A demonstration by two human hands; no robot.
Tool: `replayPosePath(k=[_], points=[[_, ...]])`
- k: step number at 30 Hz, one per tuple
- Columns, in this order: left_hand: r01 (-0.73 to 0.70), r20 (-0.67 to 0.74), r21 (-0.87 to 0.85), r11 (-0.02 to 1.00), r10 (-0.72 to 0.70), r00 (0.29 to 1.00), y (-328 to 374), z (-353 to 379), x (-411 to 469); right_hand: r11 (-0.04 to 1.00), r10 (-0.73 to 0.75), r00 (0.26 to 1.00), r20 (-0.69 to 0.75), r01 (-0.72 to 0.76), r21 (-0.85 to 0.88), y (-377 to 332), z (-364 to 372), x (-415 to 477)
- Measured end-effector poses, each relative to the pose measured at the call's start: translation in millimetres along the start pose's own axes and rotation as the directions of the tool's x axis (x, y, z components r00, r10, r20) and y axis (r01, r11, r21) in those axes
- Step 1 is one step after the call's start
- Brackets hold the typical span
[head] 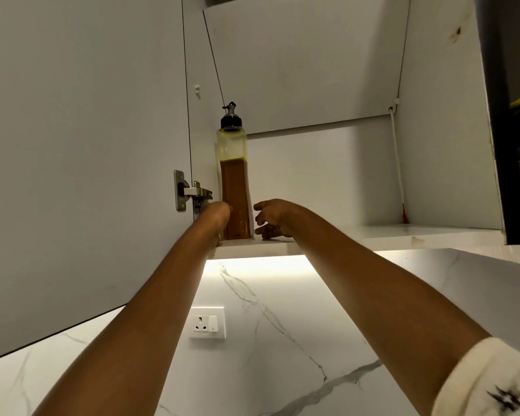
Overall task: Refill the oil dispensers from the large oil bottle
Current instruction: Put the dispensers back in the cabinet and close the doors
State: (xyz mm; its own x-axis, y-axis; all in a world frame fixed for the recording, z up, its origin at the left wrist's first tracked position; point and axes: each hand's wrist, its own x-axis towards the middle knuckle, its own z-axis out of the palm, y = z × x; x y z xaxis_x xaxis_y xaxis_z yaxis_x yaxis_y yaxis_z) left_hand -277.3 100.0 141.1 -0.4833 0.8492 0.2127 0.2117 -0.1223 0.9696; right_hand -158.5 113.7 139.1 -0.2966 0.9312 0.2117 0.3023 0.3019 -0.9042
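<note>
Oil dispenser point(234, 187) is standing upright at the left end of the cabinet shelf point(373, 235), near the front lip and close against the side wall, just past the hinge point(192, 192). Dark oil is filling roughly two thirds of it, and the spout cap is sitting on. The large oil bottle is not showing.

Left hand point(219, 214) is lying against the dispenser's lower left. Its fingers are hiding behind the knuckles, so I cannot tell whether it is gripping. Right hand point(272, 219) is hovering just beside the lower right, fingers loosely curled and spread, holding nothing.

Risks, as I am judging them: the bottle is tall and narrow and its shoulder is looking greasy — a low or one-sided hold could be tipping it over the lip or letting it slide. The hinge arm is jutting out by the left wrist and could be snagging it.

Room: bare shelf is lying open to the right, well apart from the white cable point(398, 163) in the far corner, and headroom is looking ample. The open door point(81, 145) is hemming in the left arm — the clear way out is looking like forward and down.
</note>
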Motion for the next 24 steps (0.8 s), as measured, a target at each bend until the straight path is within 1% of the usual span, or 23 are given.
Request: replayPosePath(k=[1,2,3,4,5,6,7,8,10,11,13,14,16,18,20,21,22,24], points=[[-0.064,0.007,0.027,0.998,0.063,0.998,-2,-3,-7,1.0,-0.026,0.999,-0.035,0.026,0.002,1,0,-4],[-0.164,0.025,0.048,0.985,0.163,0.986,-8,-7,-17,0.997,-0.072,0.995,-0.075,0.072,-0.006,5,0,-10],[-0.285,0.045,0.018,0.958,0.284,0.958,-15,-11,-29,0.989,-0.15,0.98,-0.129,0.147,-0.029,9,-1,-15],[-0.395,0.059,-0.05,0.917,0.397,0.916,-28,-15,-43,0.969,-0.245,0.948,-0.202,0.233,-0.082,15,-1,-24],[-0.49,0.046,-0.109,0.865,0.497,0.866,-42,-19,-58,0.938,-0.343,0.897,-0.278,0.313,-0.148,22,-1,-35],[-0.552,0.021,-0.142,0.822,0.56,0.828,-54,-21,-71,0.903,-0.428,0.838,-0.337,0.385,-0.189,30,1,-48],[-0.576,0.001,-0.157,0.803,0.583,0.813,-70,-23,-86,0.879,-0.477,0.796,-0.372,0.437,-0.192,43,6,-68],[-0.586,-0.011,-0.18,0.79,0.594,0.805,-84,-23,-98,0.862,-0.506,0.77,-0.389,0.474,-0.181,55,10,-88],[-0.577,-0.006,-0.233,0.783,0.592,0.806,-121,-21,-125,0.854,-0.514,0.767,-0.384,0.501,-0.142,90,23,-131],[-0.57,0.009,-0.25,0.783,0.59,0.807,-140,-19,-135,0.856,-0.509,0.777,-0.37,0.501,-0.126,110,28,-146],[-0.511,0.079,-0.269,0.817,0.547,0.833,-186,-13,-156,0.894,-0.445,0.834,-0.327,0.437,-0.099,160,41,-172],[-0.465,0.122,-0.268,0.844,0.509,0.852,-213,-10,-165,0.923,-0.381,0.87,-0.313,0.375,-0.083,187,48,-183],[-0.37,0.202,-0.252,0.894,0.423,0.883,-265,-4,-180,0.972,-0.235,0.924,-0.302,0.229,-0.056,238,59,-200],[-0.257,0.288,-0.197,0.946,0.306,0.907,-321,4,-193,0.996,-0.078,0.954,-0.29,0.06,-0.072,291,72,-217],[-0.123,0.363,-0.16,0.979,0.174,0.915,-377,11,-204,0.995,0.065,0.955,-0.291,-0.086,-0.06,341,86,-233],[-0.056,0.405,-0.136,0.989,0.107,0.908,-401,15,-208,0.987,0.137,0.949,-0.284,-0.157,-0.047,361,93,-239],[0.011,0.454,-0.1,0.995,0.036,0.89,-425,19,-212,0.968,0.229,0.939,-0.258,-0.247,-0.042,381,102,-244],[0.094,0.549,-0.025,0.995,-0.065,0.833,-462,26,-216,0.906,0.406,0.898,-0.168,-0.42,-0.058,416,119,-248]])
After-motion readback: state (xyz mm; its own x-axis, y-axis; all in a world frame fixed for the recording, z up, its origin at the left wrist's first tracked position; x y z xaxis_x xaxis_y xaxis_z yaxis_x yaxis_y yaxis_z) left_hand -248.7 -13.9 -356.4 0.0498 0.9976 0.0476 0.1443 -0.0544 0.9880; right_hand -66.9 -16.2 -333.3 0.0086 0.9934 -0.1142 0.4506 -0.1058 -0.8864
